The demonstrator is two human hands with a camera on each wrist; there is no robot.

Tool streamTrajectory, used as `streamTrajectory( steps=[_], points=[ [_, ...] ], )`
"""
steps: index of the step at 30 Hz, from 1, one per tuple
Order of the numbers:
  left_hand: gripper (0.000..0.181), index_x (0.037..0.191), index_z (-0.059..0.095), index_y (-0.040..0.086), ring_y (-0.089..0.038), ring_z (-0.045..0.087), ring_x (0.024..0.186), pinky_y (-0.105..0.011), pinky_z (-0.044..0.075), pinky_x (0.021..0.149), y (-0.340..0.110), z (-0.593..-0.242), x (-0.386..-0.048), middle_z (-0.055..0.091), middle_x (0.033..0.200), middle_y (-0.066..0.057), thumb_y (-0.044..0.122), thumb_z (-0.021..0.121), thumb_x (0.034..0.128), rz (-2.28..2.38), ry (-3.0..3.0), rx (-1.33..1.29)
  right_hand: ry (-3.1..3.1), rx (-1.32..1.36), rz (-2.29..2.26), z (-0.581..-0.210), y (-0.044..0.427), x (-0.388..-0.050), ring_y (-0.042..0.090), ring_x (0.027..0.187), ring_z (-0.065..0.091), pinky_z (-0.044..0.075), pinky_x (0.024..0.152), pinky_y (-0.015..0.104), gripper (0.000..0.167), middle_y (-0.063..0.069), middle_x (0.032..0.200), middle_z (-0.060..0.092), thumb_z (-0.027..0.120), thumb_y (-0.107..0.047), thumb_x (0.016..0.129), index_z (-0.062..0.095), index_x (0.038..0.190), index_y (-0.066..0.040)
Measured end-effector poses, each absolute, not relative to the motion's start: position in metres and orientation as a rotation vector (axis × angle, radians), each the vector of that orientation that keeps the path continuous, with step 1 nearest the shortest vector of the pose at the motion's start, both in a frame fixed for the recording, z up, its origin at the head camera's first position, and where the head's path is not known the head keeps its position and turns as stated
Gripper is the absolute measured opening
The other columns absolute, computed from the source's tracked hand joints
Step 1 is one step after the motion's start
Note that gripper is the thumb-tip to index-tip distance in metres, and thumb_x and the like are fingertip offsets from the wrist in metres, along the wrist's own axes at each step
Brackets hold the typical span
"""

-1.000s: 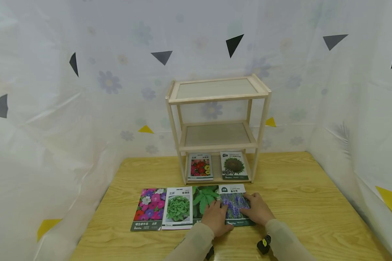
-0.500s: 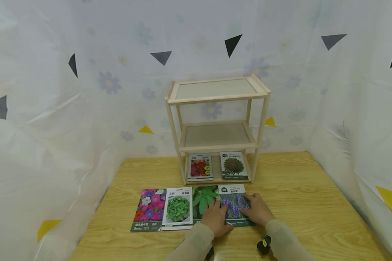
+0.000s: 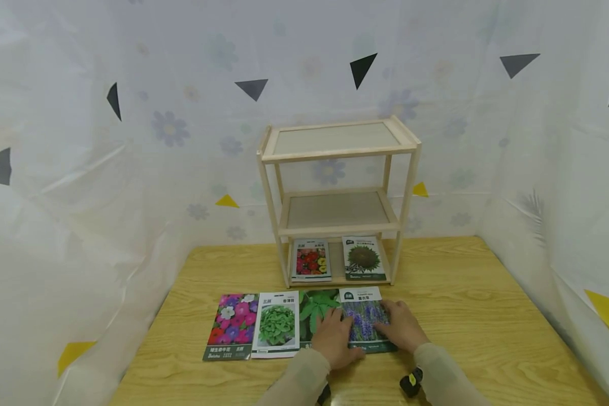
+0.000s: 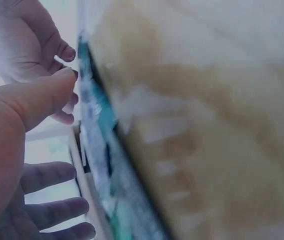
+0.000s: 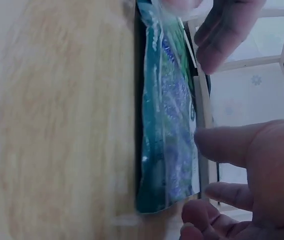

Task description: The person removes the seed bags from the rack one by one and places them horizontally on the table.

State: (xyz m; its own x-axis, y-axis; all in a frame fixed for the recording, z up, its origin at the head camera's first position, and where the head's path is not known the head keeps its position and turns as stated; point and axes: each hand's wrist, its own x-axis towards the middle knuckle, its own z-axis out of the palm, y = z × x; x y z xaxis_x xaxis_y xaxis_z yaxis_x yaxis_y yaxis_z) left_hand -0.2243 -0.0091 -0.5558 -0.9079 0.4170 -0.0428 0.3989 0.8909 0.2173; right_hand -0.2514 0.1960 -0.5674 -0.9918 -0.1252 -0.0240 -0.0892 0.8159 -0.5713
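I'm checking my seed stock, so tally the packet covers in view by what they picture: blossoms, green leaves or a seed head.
Blossoms: 3 (pink-and-purple flower packet, purple spiky-flower packet, red-and-yellow flower packet)
Green leaves: 2 (white-bordered leafy packet, dark-green leaf packet)
Round seed head: 1 (white-and-green sunflower packet)
Total: 6

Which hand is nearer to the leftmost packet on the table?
Left. The left hand is right of the leftmost packet; the right hand is even farther right.

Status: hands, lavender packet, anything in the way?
Left hand, right hand flank lavender packet. Lies face up on table. Left hand partly covers big-leaf packet.
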Motion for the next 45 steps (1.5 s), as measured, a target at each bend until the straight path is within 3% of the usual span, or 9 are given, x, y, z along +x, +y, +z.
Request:
streamTrajectory(
  steps=[3, 9, 14, 18, 23, 30, 34, 39, 45],
  points=[
    [0.077, 0.139, 0.052, 0.018, -0.033, 0.039, 0.132, -0.062, 0.035, 0.101, -0.016, -0.546, -0.228, 0.044, 0.143, -0.011, 0.067, 0.063, 0.0797, 0.338, 3.005, 0.649, 2.938, -0.158, -0.991, -0.562, 0.193, -0.253, 0.032, 0.101, 0.058, 0.05, 0.083, 0.051, 0.059, 0.02, 0.115, 0.054, 0.072, -0.025, 0.087, 0.051, 0.135, 0.003],
    [0.08, 0.142, 0.047, 0.012, -0.036, 0.039, 0.132, -0.056, 0.034, 0.105, -0.039, -0.527, -0.242, 0.043, 0.144, -0.015, 0.062, 0.064, 0.0822, 0.35, 3.091, 0.59, 2.964, -0.247, -1.05, -0.541, 0.177, -0.261, 0.023, 0.085, 0.061, 0.052, 0.069, 0.042, 0.057, 0.019, 0.113, 0.06, 0.07, -0.022, 0.088, 0.05, 0.136, 0.002],
    [0.079, 0.143, 0.044, 0.007, -0.038, 0.039, 0.132, -0.052, 0.037, 0.105, -0.057, -0.524, -0.262, 0.043, 0.142, -0.019, 0.058, 0.063, 0.0862, 0.433, 3.117, 0.484, 2.97, -0.291, -0.999, -0.526, 0.154, -0.275, 0.018, 0.079, 0.062, 0.053, 0.066, 0.038, 0.055, 0.015, 0.113, 0.06, 0.07, -0.027, 0.089, 0.053, 0.135, -0.001],
    [0.074, 0.142, 0.042, 0.001, -0.04, 0.041, 0.129, -0.052, 0.04, 0.102, -0.068, -0.523, -0.278, 0.043, 0.14, -0.023, 0.05, 0.061, 0.0906, 0.566, 3.09, 0.39, 2.948, -0.324, -0.993, -0.518, 0.133, -0.292, 0.027, 0.094, 0.063, 0.053, 0.077, 0.044, 0.055, 0.016, 0.117, 0.061, 0.068, -0.029, 0.09, 0.053, 0.134, 0.0],
    [0.069, 0.14, 0.042, -0.004, -0.041, 0.042, 0.127, -0.05, 0.038, 0.103, -0.073, -0.521, -0.298, 0.045, 0.136, -0.027, 0.044, 0.06, 0.0927, 0.613, 3.081, 0.33, 2.895, -0.345, -0.997, -0.509, 0.111, -0.311, 0.039, 0.12, 0.051, 0.045, 0.094, 0.054, 0.053, 0.022, 0.13, 0.056, 0.063, -0.028, 0.093, 0.052, 0.135, 0.002],
    [0.063, 0.139, 0.04, -0.009, -0.041, 0.043, 0.127, -0.047, 0.036, 0.106, -0.065, -0.515, -0.324, 0.045, 0.136, -0.029, 0.035, 0.055, 0.0965, 0.506, 3.05, 0.228, 2.801, -0.268, -1.032, -0.505, 0.087, -0.332, 0.039, 0.113, 0.057, 0.047, 0.092, 0.052, 0.053, 0.024, 0.133, 0.053, 0.06, -0.023, 0.094, 0.048, 0.137, 0.006],
    [0.056, 0.135, 0.043, -0.011, -0.039, 0.046, 0.122, -0.045, 0.037, 0.105, -0.053, -0.515, -0.338, 0.05, 0.13, -0.028, 0.028, 0.054, 0.0965, 0.387, 3.034, 0.19, 2.841, -0.22, -0.942, -0.51, 0.082, -0.343, 0.041, 0.117, 0.053, 0.046, 0.094, 0.052, 0.051, 0.026, 0.131, 0.053, 0.06, -0.022, 0.093, 0.05, 0.133, 0.008],
    [0.058, 0.133, 0.046, -0.01, -0.04, 0.045, 0.123, -0.046, 0.033, 0.108, -0.047, -0.52, -0.356, 0.05, 0.13, -0.027, 0.029, 0.062, 0.0924, 0.302, 3.0, 0.16, 2.871, -0.152, -0.88, -0.517, 0.078, -0.354, 0.041, 0.117, 0.053, 0.046, 0.093, 0.051, 0.049, 0.026, 0.13, 0.054, 0.061, -0.021, 0.093, 0.052, 0.131, 0.008],
    [0.058, 0.136, 0.042, -0.011, -0.041, 0.046, 0.123, -0.047, 0.034, 0.107, -0.047, -0.524, -0.369, 0.05, 0.132, -0.027, 0.029, 0.055, 0.0957, 0.228, 2.949, 0.137, 2.86, -0.136, -0.88, -0.529, 0.078, -0.365, 0.041, 0.115, 0.053, 0.048, 0.091, 0.051, 0.048, 0.026, 0.127, 0.055, 0.061, -0.02, 0.092, 0.054, 0.129, 0.009]
  ],
)
